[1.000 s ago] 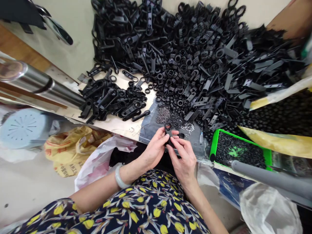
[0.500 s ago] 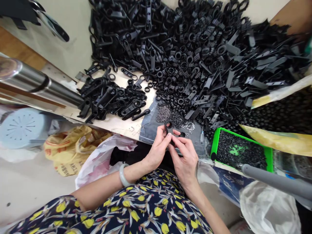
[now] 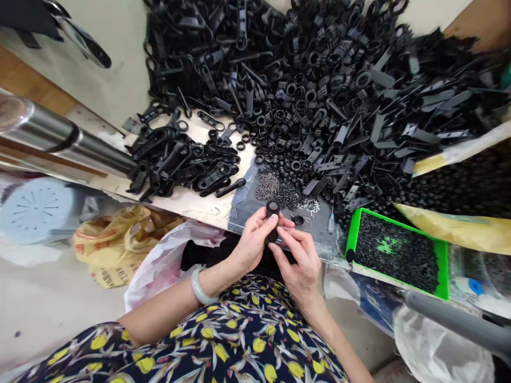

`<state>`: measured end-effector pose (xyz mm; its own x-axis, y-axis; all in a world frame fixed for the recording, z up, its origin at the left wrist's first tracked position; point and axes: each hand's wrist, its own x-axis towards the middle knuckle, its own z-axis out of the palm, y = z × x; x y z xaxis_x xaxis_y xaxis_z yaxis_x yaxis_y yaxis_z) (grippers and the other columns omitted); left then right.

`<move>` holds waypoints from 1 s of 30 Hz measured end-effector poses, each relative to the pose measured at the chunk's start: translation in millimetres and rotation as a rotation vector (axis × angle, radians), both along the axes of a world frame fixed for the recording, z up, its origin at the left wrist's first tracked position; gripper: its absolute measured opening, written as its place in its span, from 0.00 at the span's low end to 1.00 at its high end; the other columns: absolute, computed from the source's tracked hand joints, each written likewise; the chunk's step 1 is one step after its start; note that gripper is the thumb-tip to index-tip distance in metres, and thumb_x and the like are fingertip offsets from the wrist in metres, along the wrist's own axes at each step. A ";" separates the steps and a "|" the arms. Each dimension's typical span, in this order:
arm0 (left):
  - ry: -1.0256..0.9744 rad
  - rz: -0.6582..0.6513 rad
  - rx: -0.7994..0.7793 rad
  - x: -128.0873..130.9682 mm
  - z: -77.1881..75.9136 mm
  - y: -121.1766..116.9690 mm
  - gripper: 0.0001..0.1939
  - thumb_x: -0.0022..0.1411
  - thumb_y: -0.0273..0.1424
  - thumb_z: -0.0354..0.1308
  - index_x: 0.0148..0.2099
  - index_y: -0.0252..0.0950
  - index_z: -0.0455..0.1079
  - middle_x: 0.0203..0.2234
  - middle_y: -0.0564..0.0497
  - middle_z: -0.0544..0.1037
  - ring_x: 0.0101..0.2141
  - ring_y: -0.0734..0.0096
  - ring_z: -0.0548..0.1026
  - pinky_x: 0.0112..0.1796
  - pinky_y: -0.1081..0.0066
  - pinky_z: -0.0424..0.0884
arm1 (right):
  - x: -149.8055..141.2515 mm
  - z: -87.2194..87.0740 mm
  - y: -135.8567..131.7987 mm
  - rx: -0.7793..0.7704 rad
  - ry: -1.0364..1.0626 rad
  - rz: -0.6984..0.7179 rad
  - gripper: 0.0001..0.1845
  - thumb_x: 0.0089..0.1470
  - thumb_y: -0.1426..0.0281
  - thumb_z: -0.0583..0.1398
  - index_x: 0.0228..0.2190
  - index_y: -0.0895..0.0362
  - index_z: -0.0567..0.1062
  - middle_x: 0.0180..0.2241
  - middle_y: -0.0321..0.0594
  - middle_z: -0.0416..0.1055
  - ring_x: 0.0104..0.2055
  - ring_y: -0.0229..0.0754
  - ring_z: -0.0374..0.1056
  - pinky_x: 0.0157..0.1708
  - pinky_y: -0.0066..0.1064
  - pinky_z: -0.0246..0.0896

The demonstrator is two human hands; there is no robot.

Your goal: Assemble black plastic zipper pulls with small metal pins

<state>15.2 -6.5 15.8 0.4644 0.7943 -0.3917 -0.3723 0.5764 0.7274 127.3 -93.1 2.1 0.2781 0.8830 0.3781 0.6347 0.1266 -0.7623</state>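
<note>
A black plastic part with a ring end [image 3: 272, 208] is upright between my hands, over the front edge of the dark mat [image 3: 243, 213]. My left hand [image 3: 253, 239] grips it, with the thumb across its body just below the ring. The thumb and fingertips of my right hand [image 3: 300, 260] close on its lower end, which is mostly hidden by the fingers. Just beyond my right fingers a loose black ring [image 3: 297, 219] lies on the mat. Small metal pins [image 3: 311, 206] and heaps of tiny grey pieces [image 3: 267, 185] are behind it.
A large heap of black plastic parts [image 3: 279, 74] covers the back of the table. Ring-ended black handles [image 3: 179, 159] are piled at left. At right stand a green tray [image 3: 442, 266] of small black pieces and a grey bar [image 3: 447, 314]. A metal post [image 3: 96, 149] rises at left.
The black part has shifted slightly left and turned in my hands, its ring end lower. My right fingers have moved left along it, uncovering the loose ring on the mat.
</note>
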 end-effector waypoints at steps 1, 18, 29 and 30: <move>-0.004 0.008 0.003 -1.0 1.0 0.5 0.13 0.66 0.40 0.66 0.42 0.34 0.71 0.36 0.45 0.84 0.38 0.65 0.82 0.45 0.66 0.75 | 0.5 1.3 -1.1 -0.031 0.070 -0.015 0.15 0.63 0.71 0.65 0.52 0.51 0.79 0.44 0.42 0.75 0.42 0.42 0.74 0.45 0.38 0.75; 0.317 -0.111 0.369 -61.5 -2.1 -4.6 0.11 0.61 0.35 0.70 0.44 0.37 0.76 0.36 0.52 0.79 0.37 0.71 0.76 0.42 0.72 0.74 | -0.7 -4.1 7.6 -0.343 0.538 0.338 0.22 0.63 0.61 0.66 0.58 0.46 0.75 0.49 0.41 0.76 0.44 0.42 0.77 0.45 0.35 0.77; 0.379 -0.379 0.376 -70.4 5.3 -0.3 0.13 0.62 0.34 0.67 0.47 0.38 0.70 0.34 0.53 0.79 0.34 0.71 0.77 0.36 0.72 0.74 | 11.6 4.6 -3.9 -0.415 0.185 0.481 0.16 0.71 0.64 0.58 0.56 0.49 0.77 0.45 0.41 0.76 0.45 0.41 0.75 0.48 0.33 0.72; 0.396 -0.441 0.414 -74.0 6.6 1.9 0.11 0.63 0.34 0.67 0.44 0.36 0.72 0.34 0.51 0.80 0.34 0.70 0.78 0.37 0.71 0.74 | 13.8 6.6 -4.6 -0.400 0.130 0.506 0.15 0.71 0.65 0.57 0.54 0.50 0.77 0.45 0.41 0.76 0.46 0.41 0.75 0.48 0.33 0.73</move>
